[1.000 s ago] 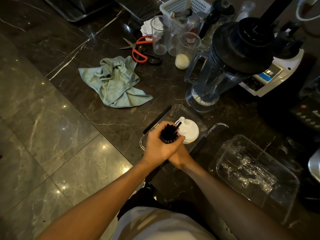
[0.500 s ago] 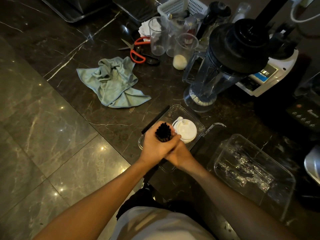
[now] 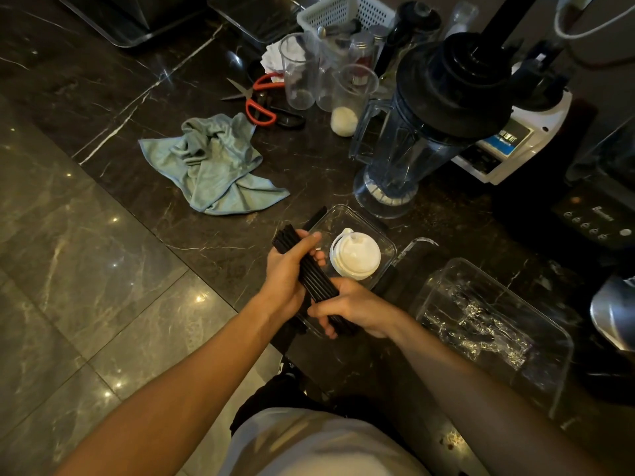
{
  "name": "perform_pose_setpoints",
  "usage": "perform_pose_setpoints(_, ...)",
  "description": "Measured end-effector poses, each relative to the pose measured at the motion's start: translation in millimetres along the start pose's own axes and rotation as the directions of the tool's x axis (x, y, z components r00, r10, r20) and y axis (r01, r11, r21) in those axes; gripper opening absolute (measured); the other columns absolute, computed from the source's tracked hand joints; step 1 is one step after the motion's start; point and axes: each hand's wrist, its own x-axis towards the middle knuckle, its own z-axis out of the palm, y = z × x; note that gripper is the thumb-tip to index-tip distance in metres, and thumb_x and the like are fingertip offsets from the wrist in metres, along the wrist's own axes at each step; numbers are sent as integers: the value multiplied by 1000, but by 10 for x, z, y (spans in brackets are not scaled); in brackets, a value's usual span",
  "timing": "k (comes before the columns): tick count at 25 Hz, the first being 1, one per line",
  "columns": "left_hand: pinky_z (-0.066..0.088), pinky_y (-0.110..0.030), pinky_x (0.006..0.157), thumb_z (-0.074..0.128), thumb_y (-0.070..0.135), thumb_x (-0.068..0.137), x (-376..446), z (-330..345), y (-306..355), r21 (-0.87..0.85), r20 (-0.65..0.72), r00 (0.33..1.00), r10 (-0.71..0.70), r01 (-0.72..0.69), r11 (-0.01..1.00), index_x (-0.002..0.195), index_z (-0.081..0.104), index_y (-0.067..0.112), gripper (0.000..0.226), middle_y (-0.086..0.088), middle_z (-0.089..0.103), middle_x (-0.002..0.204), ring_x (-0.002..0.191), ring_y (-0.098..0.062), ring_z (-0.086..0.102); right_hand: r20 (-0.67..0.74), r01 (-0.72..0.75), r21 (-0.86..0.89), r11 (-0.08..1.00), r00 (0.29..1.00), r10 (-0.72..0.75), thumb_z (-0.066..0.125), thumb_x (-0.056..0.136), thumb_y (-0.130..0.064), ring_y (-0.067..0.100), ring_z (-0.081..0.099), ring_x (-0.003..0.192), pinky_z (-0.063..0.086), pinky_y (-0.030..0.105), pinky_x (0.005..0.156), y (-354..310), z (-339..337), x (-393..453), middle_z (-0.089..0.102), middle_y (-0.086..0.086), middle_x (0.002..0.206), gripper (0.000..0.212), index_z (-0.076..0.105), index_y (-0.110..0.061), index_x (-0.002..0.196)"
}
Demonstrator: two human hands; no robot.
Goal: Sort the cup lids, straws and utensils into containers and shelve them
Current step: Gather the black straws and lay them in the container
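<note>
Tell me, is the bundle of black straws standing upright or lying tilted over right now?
Tilted over. The black straws lie slanted between the left hand and right hand, above the clear container.

No text can be read; the blue label (image 3: 508, 140) on the white machine at two o'clock is blurred.

Crumpled blue-green cloth (image 3: 215, 166), red-handled scissors (image 3: 262, 103), blender jug (image 3: 419, 132), white basket (image 3: 343, 12)
</note>
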Motion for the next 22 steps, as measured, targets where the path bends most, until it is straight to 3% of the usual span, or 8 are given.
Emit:
perform_pose_setpoints(4, 57, -28, 63, 75, 5, 88, 109, -76, -28, -46, -90, 994, -55, 51, 998, 87, 61, 9, 15, -4, 59, 71, 65, -15, 64, -28, -12, -53, 998, 1000, 11, 75, 86, -12, 19, 63, 62, 54, 37, 61, 10, -31, 20, 64, 7, 76, 22, 64, -12, 104)
perform_pose_setpoints(8, 59, -37, 78, 78, 6, 85, 191, -119, -59, -14, -252, 967, -47, 45, 999, 98, 63, 6, 19, -9, 66, 78, 74, -20, 71, -236, -8, -307, 952, 969, -68, 71, 92, -20, 12, 62, 62, 51, 28, 55, 111, 55, 92, 62, -1, 79, 24, 58, -22, 111)
perform_pose_setpoints(11, 61, -39, 85, 87, 21, 78, 179, -144, -10, 317, -282, 953, 110, -16, 948, 122, 56, 14, 54, -10, 69, 107, 91, -21, 72, -316, -3, -489, 872, 933, -174, 71, 91, -26, 16, 64, 81, 48, 26, 65, 168, 57, 83, 62, -6, 89, 28, 56, -22, 114)
perform_pose_setpoints(13, 54, -29, 93, 88, 31, 78, 176, -258, 84, 695, -129, 934, 332, -154, 702, 142, 44, 24, 78, 0, 59, 130, 111, -13, 63, -366, -54, -601, 798, 906, -215, 70, 90, -29, 21, 65, 94, 47, 29, 73, 206, 26, 53, 67, -1, 100, 34, 56, -19, 120)
perform_pose_setpoints(15, 40, -28, 107, 82, 37, 83, 193, -432, 145, 895, 229, 875, 427, -362, 261, 149, 43, 24, 78, -1, 48, 148, 133, -13, 48, -390, -111, -667, 737, 894, -219, 69, 92, -27, 22, 66, 97, 46, 31, 74, 242, 39, 47, 67, 1, 103, 34, 54, -17, 120)
perform_pose_setpoints(17, 30, -42, 119, 70, 42, 91, 221, -583, 126, 824, 567, 769, 296, -530, -202, 150, 46, 23, 67, -8, 38, 160, 149, -23, 32, -407, -140, -684, 716, 887, -215, 69, 92, -26, 23, 67, 98, 48, 32, 75, 258, 76, 74, 68, 2, 104, 31, 52, -18, 116)
perform_pose_setpoints(18, 25, -50, 122, 62, 45, 96, 238, -642, 91, 735, 661, 729, 176, -584, -345, 151, 46, 24, 62, -9, 34, 163, 154, -26, 24, -409, -141, -685, 714, 886, -218, 69, 92, -26, 23, 68, 98, 49, 32, 75, 264, 91, 89, 68, 2, 105, 30, 52, -18, 116)
perform_pose_setpoints(22, -4, -56, 125, 28, 55, 105, 314, -774, 15, 527, 704, 696, -144, -647, -551, 156, 38, 28, 59, -5, 24, 168, 158, -24, 1, -408, -155, -760, 631, 870, -277, 70, 92, -27, 22, 68, 101, 44, 28, 73, 320, 159, 112, 66, 3, 112, 37, 49, -18, 120)
